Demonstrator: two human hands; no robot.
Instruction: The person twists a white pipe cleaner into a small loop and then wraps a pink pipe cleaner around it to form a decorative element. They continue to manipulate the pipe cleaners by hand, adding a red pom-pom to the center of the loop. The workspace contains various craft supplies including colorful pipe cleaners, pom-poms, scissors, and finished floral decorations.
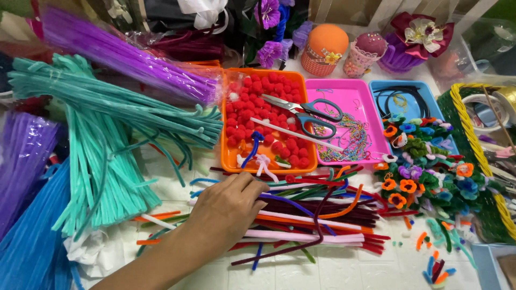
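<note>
From the head view, one hand reaches in from the lower left, which by its shape looks like the left one, though that is hard to tell for sure. Its fingers are curled down together onto a loose heap of pipe cleaners, fuzzy thin wire stems in red, dark maroon, pink, orange, white, blue and green, lying mostly lengthwise across the white table. Whether the fingertips pinch a stem or only press on the pile cannot be told. The other hand is out of view.

Left of the hand lies a thick fanned bundle of teal stems, soft and furry, with a purple bundle in clear wrap above it and a blue bundle at the lower left corner.

Just beyond the heap sits an orange plastic tray packed with small round red pompoms. A pair of scissors with steel blades and grey handles rests across the orange tray and a pink tray beside it, which holds thin beaded chains. A blue tray follows on the right.

Right of the heap stands a cluster of small twisted flowers, orange, purple, blue and green, next to a woven green and yellow basket. Short cut scraps lie scattered below.
</note>
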